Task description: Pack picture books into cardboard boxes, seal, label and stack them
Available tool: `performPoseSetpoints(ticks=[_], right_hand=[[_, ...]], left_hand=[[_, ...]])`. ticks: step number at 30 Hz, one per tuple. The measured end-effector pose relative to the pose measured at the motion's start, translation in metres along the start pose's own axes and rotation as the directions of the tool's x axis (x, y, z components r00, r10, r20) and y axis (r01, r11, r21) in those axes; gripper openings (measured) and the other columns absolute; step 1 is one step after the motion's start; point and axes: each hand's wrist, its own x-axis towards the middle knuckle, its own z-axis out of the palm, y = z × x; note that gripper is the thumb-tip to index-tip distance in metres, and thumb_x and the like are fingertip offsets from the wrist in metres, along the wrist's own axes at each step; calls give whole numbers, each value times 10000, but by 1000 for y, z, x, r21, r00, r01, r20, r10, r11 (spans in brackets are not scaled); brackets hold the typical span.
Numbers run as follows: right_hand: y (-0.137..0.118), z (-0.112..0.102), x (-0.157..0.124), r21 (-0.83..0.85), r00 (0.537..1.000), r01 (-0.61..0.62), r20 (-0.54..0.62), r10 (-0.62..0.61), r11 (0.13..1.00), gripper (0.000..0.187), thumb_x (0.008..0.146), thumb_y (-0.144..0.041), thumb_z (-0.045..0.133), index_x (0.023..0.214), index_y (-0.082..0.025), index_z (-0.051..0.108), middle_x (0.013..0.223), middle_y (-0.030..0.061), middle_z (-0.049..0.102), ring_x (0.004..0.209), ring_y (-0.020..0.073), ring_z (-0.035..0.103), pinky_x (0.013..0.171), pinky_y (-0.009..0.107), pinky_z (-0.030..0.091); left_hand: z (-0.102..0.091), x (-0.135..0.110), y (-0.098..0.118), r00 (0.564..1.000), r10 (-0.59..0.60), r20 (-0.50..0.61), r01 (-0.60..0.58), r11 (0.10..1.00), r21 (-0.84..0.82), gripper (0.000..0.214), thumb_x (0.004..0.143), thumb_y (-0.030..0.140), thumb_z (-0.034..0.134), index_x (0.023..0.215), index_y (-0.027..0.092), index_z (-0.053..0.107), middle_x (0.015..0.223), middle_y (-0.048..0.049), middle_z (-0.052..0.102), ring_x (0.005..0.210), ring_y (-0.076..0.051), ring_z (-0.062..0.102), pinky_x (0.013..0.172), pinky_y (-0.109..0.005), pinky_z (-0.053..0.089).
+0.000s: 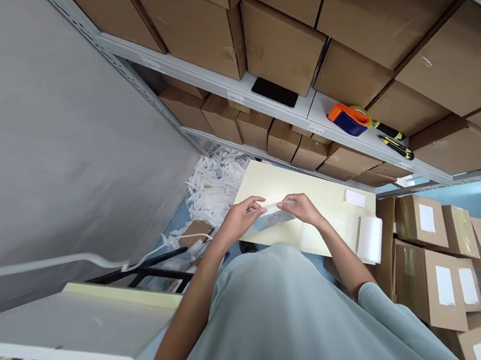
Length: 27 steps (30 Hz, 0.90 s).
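Observation:
In front of my body, a small clear plastic bag (pixel 275 218) is stretched between my two hands over a cream-coloured tabletop (pixel 276 182). My left hand (pixel 245 216) pinches the bag's left end between thumb and fingers. At the right end, my right hand (pixel 301 207) grips it the same way. A whitish strip runs along the bag's upper edge. What the bag contains, if anything, I cannot make out. To the right on the tabletop lie a white label (pixel 355 198) and a roll of white labels (pixel 370 239).
Cardboard boxes (pixel 280 45) fill the shelf (pixel 190 65) ahead. Along its edge lie a black phone (pixel 274 92), an orange-and-blue tape dispenser (pixel 349 118) and box cutters (pixel 395 146). Discarded paper strips (pixel 219 186) heap up at left; labelled boxes (pixel 440 283) are stacked right.

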Motion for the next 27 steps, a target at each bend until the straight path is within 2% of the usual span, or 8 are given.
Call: performPoseSetpoints(ticks=[2, 7, 13, 16, 18, 20, 22, 27], right_hand=[[3, 3, -2, 46, 999, -27, -26, 28, 999, 541, 847, -733, 770, 831, -192, 775, 799, 18, 748, 749, 183, 640, 703, 284, 461], [7, 6, -6, 134, 994, -69, -78, 80, 989, 542, 779, -742, 792, 786, -203, 733, 756, 13, 711, 729, 186, 621, 669, 284, 451], [13, -3, -16, 164, 991, -92, -77, 106, 982, 511, 805, -717, 780, 820, -210, 716, 732, 0, 688, 679, 177, 599, 633, 283, 433], [14, -8, -21, 148, 997, -4, -80, 16, 989, 446, 857, -631, 796, 1036, -227, 732, 780, -22, 720, 740, 188, 651, 734, 291, 489], [12, -12, -24, 108, 995, 89, -52, -83, 990, 372, 941, -567, 745, 1120, -242, 724, 866, -13, 757, 827, 197, 692, 831, 306, 511], [10, -14, -26, 52, 984, 175, 8, -176, 983, 302, 1037, -520, 645, 1096, -242, 747, 1003, 27, 791, 961, 211, 723, 922, 323, 515], [8, -16, -28, -21, 971, 232, 63, -231, 972, 293, 1068, -491, 627, 1078, -241, 778, 1103, 54, 793, 1056, 224, 729, 966, 329, 512], [8, -15, -28, -290, 978, 205, 96, -185, 935, 135, 1014, -377, 784, 1082, -262, 803, 1109, 44, 763, 1024, 222, 719, 914, 312, 501]], left_hand=[[3, -2, 1, 1000, 21, -6, -21, 1000, 13, 373, 1005, 561, 630, 1154, 235, 735, 949, -21, 790, 918, -209, 729, 882, -301, 576], [9, -6, 13, 995, 86, 41, -89, 994, 69, 372, 1068, 473, 481, 1081, 234, 766, 1117, -66, 800, 1031, -229, 736, 825, -290, 575], [11, -8, 20, 992, 100, 71, -108, 987, 118, 295, 931, 513, 735, 1065, 266, 827, 1123, -53, 803, 1057, -256, 759, 984, -341, 573], [15, -4, 17, 993, 71, 98, -85, 986, 143, 283, 946, 517, 713, 1027, 275, 836, 1103, -46, 814, 1031, -257, 767, 958, -347, 577], [17, -2, 14, 991, 70, 117, -87, 986, 144, 301, 968, 523, 683, 1027, 274, 840, 1110, -51, 819, 1034, -258, 770, 956, -348, 579], [19, -1, 12, 989, 84, 123, -100, 987, 128, 328, 984, 535, 662, 1035, 266, 842, 1118, -59, 818, 1050, -260, 770, 968, -347, 577], [18, 0, 10, 988, 94, 118, -108, 988, 112, 354, 996, 551, 645, 1049, 261, 841, 1123, -66, 815, 1062, -262, 767, 979, -343, 576], [15, 1, -1, 991, 76, 114, -88, 990, 108, 375, 1006, 572, 639, 1071, 270, 852, 1127, -69, 804, 1049, -262, 755, 951, -331, 581]])
